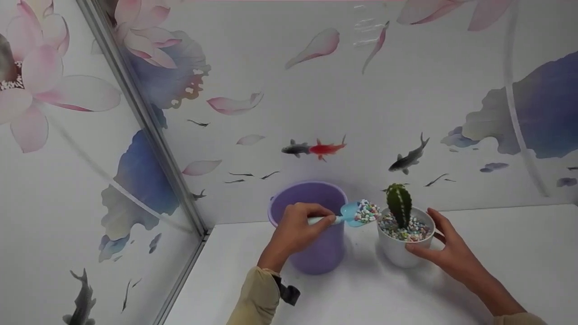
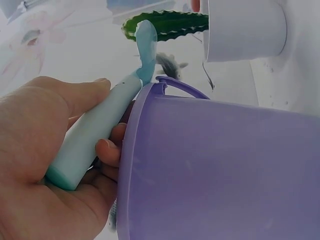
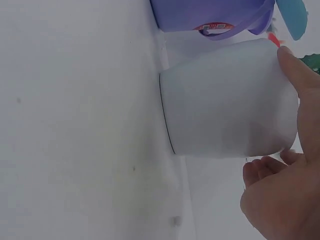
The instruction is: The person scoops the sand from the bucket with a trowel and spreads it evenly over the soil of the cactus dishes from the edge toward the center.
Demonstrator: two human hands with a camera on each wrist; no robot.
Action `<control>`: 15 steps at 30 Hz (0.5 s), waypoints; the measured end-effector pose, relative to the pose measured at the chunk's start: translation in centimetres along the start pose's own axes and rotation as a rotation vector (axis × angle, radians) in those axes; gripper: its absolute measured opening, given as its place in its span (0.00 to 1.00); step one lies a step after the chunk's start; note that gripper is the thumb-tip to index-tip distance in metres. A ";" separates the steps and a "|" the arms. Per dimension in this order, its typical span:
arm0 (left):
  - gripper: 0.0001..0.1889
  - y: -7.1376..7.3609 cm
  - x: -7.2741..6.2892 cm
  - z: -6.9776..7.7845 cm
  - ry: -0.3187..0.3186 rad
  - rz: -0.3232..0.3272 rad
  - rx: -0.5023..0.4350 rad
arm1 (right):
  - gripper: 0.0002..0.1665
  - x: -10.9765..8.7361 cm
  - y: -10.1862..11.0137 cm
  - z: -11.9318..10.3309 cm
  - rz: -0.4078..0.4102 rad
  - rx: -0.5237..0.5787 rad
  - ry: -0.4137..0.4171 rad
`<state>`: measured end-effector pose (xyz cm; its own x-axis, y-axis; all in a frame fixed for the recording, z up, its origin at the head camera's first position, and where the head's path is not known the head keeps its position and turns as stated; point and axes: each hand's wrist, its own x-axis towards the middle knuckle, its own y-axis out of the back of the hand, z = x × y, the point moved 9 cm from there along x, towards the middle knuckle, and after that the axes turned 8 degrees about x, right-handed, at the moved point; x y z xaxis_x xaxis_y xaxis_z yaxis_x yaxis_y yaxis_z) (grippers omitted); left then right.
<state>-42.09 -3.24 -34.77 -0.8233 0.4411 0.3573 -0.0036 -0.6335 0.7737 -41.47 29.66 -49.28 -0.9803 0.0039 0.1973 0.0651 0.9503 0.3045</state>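
Note:
My left hand (image 1: 295, 230) grips the pale handle of a small light-blue shovel (image 2: 100, 127). Colourful pebbles (image 1: 366, 212) are heaped on its blade, which is beside the rim of a white flower pot (image 1: 399, 250). In the pot a green cactus (image 1: 399, 203) stands upright, with similar pebbles (image 1: 404, 229) around its base. My right hand (image 1: 451, 250) holds the pot from the right, thumb at the near side and fingers round the far side. Below and behind the left hand stands a purple bucket (image 1: 318, 253); its contents are hidden in all views.
Pot and bucket stand on a white table (image 1: 361, 298). A wall panel (image 1: 361, 104) printed with fish and petals rises behind it, and another panel (image 1: 54, 180) closes off the left, joined by a metal edge strip (image 1: 149, 122). The bucket's purple handle (image 3: 245, 27) hangs on the pot's side.

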 end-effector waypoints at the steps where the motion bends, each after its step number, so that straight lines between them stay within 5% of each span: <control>1: 0.08 0.0 0.0 0.1 -0.002 -0.001 0.000 | 0.76 0.0 -0.1 0.1 -0.011 0.005 -0.004; 15: 0.07 -0.2 0.0 1.9 -0.038 -0.033 0.004 | 0.79 0.1 -0.6 0.7 -0.009 0.008 -0.002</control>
<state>-41.00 -1.87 -33.91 -0.8004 0.4856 0.3515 -0.0281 -0.6161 0.7872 -41.74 29.29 -50.05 -0.9813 -0.0043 0.1924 0.0545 0.9527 0.2991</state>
